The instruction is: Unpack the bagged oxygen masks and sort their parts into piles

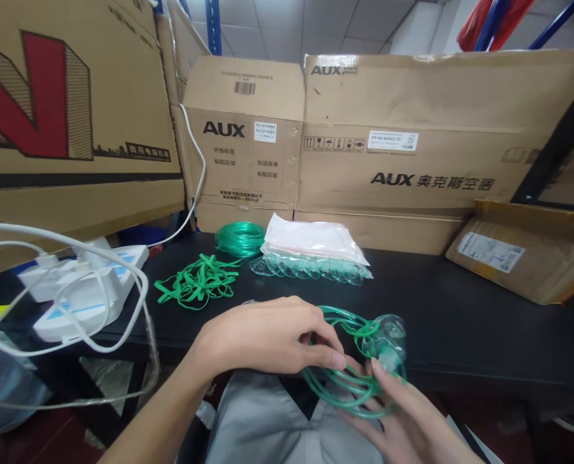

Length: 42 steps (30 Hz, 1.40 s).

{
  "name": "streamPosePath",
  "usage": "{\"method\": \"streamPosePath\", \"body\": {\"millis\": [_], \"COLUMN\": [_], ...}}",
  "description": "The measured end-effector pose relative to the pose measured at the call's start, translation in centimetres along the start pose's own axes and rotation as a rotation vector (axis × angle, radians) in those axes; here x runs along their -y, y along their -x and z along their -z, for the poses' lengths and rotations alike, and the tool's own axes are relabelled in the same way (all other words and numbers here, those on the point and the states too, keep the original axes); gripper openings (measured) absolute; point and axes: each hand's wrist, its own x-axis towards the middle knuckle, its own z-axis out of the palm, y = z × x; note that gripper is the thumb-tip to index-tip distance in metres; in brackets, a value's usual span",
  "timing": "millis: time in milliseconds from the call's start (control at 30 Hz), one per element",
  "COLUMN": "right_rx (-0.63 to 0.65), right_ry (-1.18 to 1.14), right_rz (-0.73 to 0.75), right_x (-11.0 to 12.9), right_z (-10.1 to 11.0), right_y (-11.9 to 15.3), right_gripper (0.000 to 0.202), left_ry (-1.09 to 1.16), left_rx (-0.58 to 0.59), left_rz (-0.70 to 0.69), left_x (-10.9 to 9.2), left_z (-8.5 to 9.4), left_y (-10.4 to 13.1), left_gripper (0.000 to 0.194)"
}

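A loop of green tubing (357, 401) hangs over the table's front edge, held between my two hands. My left hand (280, 338) has its fingers curled around the loop's left side. On the right, my right hand (398, 409) grips the tubing from below, its thumb by the clear mask (391, 335). A green strap (364, 330) lies across the tubing next to the mask. Parts of both hands' fingers are hidden behind the coil.
On the black table (461, 322) are a green tubing coil (240, 238), a heap of green straps (200, 281), a row of clear masks (311, 267) under white packets (316, 240), a power strip (88, 303) with cables, and a taped carton (519, 248). Large cardboard boxes (393, 154) stand behind.
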Motion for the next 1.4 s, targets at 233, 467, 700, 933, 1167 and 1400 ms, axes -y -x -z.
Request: {"method": "streamPosePath", "body": {"millis": [233,467,700,933,1167,1400], "right_rx": [-0.117,-0.011,-0.028,-0.132,-0.169,-0.234], "right_ry": [0.123,0.436,0.623,0.629,0.665,0.859], "right_rz": [0.027,0.121,0.296,0.411,0.488,0.617], "right_x": [2.1,6.5,10.2,10.7,10.3,10.4], "right_z": [1.2,2.0,4.2,7.1,7.1,7.3], "right_y": [-0.1,-0.7,-3.0,-4.9,-5.2,-5.3], "right_gripper": [0.029,0.037,0.04,0.034,0.039,0.044], "left_ry": [0.03,0.104,-0.304,-0.432,-0.501,-0.589], "left_rx": [0.07,-0.064,-0.522,-0.566,-0.512,-0.482], "left_rz": [0.054,-0.11,0.072,0.368,0.576,0.524], "left_x": [-0.3,0.8,4.0,4.5,4.0,4.9], "left_z": [0.1,0.7,3.1,2.9,2.1,4.6], "left_y": [-0.1,-1.8,-11.3,-21.8,-26.4,-24.9], "left_gripper": [0.024,0.028,0.035,0.056,0.046,0.032]}}
